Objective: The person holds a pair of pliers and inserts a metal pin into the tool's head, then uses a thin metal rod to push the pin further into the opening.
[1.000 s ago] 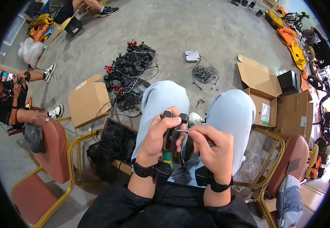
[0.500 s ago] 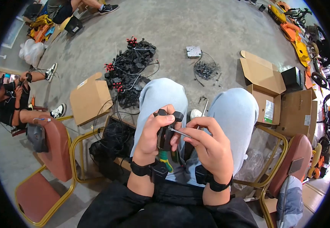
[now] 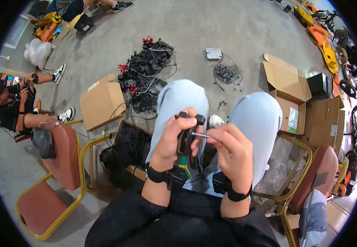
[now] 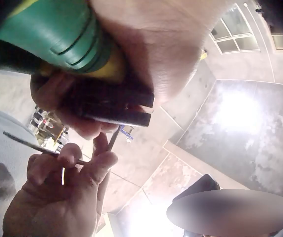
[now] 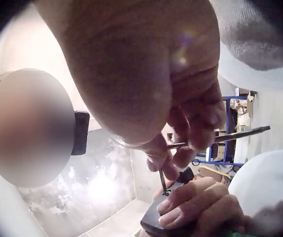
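My left hand [image 3: 168,140] grips a black block-like part [image 3: 184,142] over my lap, thumb across its top. Below the part, a green and yellow handle [image 3: 182,161] sticks out of the same hand; the rest of that tool is hidden. My right hand [image 3: 237,152] pinches a thin metal Allen key [image 3: 202,135] between thumb and fingers. In the right wrist view, one end of the key meets a small hole [image 5: 166,192] in the black part. Its longer arm [image 5: 242,134] points out past the fingers, and the bend is covered by them.
A heap of black parts and cables [image 3: 145,66] lies on the floor ahead. A metal box [image 3: 213,53] sits by smaller bits [image 3: 227,75]. Cardboard boxes [image 3: 287,82] stand right, a chair [image 3: 63,160] left. Another person [image 3: 18,103] sits at far left.
The right fingers have shifted on the Allen key, and its end has swung from level to tilted and back to nearly level. The left hand keeps its grip on the black part.
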The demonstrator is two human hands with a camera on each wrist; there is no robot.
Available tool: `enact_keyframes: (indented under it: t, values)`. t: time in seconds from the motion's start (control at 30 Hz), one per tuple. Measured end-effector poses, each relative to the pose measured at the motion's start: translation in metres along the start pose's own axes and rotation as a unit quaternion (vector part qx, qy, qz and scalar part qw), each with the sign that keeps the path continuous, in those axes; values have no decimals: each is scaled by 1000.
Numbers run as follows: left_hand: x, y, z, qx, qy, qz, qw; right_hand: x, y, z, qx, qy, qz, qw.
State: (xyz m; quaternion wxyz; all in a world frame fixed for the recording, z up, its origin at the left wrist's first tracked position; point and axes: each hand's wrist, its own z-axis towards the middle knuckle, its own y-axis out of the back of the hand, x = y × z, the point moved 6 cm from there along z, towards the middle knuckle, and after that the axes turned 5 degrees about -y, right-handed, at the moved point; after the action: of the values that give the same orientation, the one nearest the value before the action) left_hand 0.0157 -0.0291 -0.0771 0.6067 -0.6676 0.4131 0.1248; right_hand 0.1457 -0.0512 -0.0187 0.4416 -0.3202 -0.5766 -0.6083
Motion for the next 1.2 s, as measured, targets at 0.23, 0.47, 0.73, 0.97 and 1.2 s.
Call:
enact_keyframes:
  t: [0.23,0.47,0.73,0.97,1.2]
  values:
    - [1,-1,-1,-3,6,-12,1000,4,2,1,-31,45,-48,997]
    - [1,0,1,-12,5,-18,1000,4,2,3,-35,35,-42,998]
    - [1,-2,-1,6,15,-2,1000,9,1,1,-61,61,-67,994]
    - [2,-4,-2,-10,8,2,1000,11,4,-3,-35,50,-95,994]
    - [4,-1,1,1,9,2,1000,6,6,-1,-28,-28,17,999]
